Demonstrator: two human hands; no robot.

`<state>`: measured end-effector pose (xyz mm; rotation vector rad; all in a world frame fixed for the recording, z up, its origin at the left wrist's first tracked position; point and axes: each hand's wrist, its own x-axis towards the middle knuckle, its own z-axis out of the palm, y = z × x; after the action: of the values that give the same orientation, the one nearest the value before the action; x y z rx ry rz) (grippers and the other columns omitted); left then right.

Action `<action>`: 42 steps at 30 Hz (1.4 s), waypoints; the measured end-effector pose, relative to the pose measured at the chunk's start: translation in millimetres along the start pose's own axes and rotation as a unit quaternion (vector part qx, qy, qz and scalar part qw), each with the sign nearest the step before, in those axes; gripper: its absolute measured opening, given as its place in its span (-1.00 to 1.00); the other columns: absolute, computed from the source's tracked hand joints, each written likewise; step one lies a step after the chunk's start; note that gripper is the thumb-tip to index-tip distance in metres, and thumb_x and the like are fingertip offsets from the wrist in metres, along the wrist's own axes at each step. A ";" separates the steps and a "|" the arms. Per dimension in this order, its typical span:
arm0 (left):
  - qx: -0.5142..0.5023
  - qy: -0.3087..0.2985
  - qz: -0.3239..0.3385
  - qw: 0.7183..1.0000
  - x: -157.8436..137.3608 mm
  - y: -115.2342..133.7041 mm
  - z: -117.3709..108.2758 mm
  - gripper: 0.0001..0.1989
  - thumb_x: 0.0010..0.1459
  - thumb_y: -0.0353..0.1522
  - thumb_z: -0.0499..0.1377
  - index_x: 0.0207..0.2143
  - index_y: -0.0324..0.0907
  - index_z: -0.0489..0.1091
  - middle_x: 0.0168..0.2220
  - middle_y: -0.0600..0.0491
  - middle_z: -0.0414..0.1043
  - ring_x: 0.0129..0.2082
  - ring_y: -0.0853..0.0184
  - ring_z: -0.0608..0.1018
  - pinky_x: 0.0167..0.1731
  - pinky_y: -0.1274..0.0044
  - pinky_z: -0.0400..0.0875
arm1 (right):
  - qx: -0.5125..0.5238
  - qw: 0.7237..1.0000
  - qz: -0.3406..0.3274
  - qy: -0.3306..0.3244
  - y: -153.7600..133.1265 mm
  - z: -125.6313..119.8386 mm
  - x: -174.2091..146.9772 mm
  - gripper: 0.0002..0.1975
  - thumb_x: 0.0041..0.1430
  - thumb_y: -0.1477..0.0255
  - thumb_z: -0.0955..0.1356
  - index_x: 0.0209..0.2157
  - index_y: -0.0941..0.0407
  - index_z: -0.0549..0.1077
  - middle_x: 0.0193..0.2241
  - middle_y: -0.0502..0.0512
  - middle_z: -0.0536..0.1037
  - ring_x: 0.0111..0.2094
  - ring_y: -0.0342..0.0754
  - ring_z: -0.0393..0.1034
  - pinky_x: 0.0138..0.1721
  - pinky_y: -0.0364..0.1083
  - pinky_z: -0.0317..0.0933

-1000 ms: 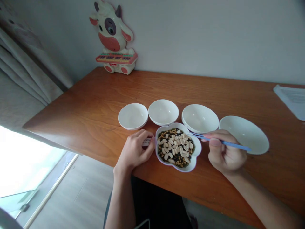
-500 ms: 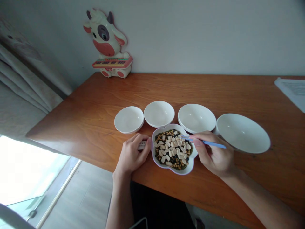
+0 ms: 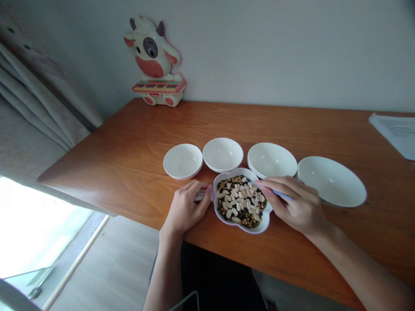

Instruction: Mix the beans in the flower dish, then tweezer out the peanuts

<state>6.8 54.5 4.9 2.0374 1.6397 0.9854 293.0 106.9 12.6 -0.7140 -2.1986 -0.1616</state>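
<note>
A white, lilac-rimmed scalloped dish (image 3: 266, 221) sits near the table's front edge. Peanuts (image 3: 241, 196) lie in it over a mix of dark, yellow and green beans or seeds. At the dish's left side, my left hand (image 3: 188, 206) is closed on a small white labelled part by the rim, which looks like its handle. My right hand (image 3: 296, 205) pinches slim blue tweezers (image 3: 281, 195) over the dish's upper right. Their tips reach down to the peanuts; whether they grip one I cannot tell.
Several white bowls stand in a row behind the dish: one far left (image 3: 183, 162), one beside it (image 3: 223, 155), one right of centre (image 3: 272, 160), one far right (image 3: 332, 181). A cow toy with a keyboard (image 3: 158, 86) stands at the back left, paper (image 3: 395, 131) at the right.
The view has shifted slightly, so most things sit further right. My right hand has tilted, and less of the tweezers' back end shows. My left hand stays at the dish.
</note>
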 end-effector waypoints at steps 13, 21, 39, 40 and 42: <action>0.001 -0.010 0.009 1.000 -1.2 -1.6 -1.4 -0.78 0.48 -0.29 0.12 -0.25 -0.13 0.48 -0.38 0.09 0.55 -0.39 0.35 0.58 -0.34 0.54 0.37 | 0.014 0.999 -0.034 -0.020 5.6 -2.7 -0.6 -0.55 0.19 0.66 0.48 0.11 0.16 0.51 -0.12 0.13 0.72 -0.18 -0.05 0.63 -0.15 -0.07 0.49; 0.001 -0.003 0.007 1.000 -1.4 -2.0 -0.6 -0.79 0.46 -0.28 0.14 -0.24 -0.14 0.50 -0.36 0.06 0.58 -0.39 0.34 0.59 -0.33 0.53 0.41 | -0.011 0.997 -0.066 -0.041 5.6 -6.8 3.1 -0.37 0.22 0.59 0.50 0.29 0.08 0.41 -0.10 0.05 0.74 -0.31 -0.10 0.61 -0.29 -0.10 0.51; 0.001 -0.005 -0.005 1.000 -2.4 -0.1 0.0 -0.78 0.47 -0.28 0.13 -0.24 -0.14 0.49 -0.33 0.04 0.59 -0.35 0.32 0.62 -0.29 0.52 0.43 | -0.003 0.996 -0.085 -0.033 9.4 -6.0 2.9 -0.34 0.20 0.60 0.52 0.31 0.01 0.41 -0.06 0.01 0.73 -0.31 -0.13 0.62 -0.31 -0.11 0.53; 0.002 -0.006 -0.004 1.000 -2.2 -0.2 -0.1 -0.78 0.47 -0.28 0.13 -0.24 -0.14 0.49 -0.33 0.04 0.59 -0.36 0.32 0.62 -0.29 0.52 0.43 | -0.001 0.996 -0.088 -0.032 9.5 -5.9 3.0 -0.31 0.19 0.60 0.52 0.32 0.03 0.40 -0.05 0.03 0.73 -0.31 -0.12 0.63 -0.31 -0.10 0.54; 0.003 -0.007 -0.003 1.000 -1.9 -0.4 -0.4 -0.78 0.47 -0.28 0.13 -0.24 -0.14 0.49 -0.33 0.04 0.60 -0.36 0.32 0.62 -0.30 0.51 0.43 | 0.000 0.996 -0.090 -0.028 9.5 -5.9 3.3 -0.28 0.17 0.61 0.53 0.33 0.06 0.38 -0.06 0.05 0.73 -0.29 -0.10 0.63 -0.31 -0.10 0.54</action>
<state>6.1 52.8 4.3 2.0384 1.6429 0.9642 300.4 114.3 17.8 -0.5252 -2.3164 -0.2361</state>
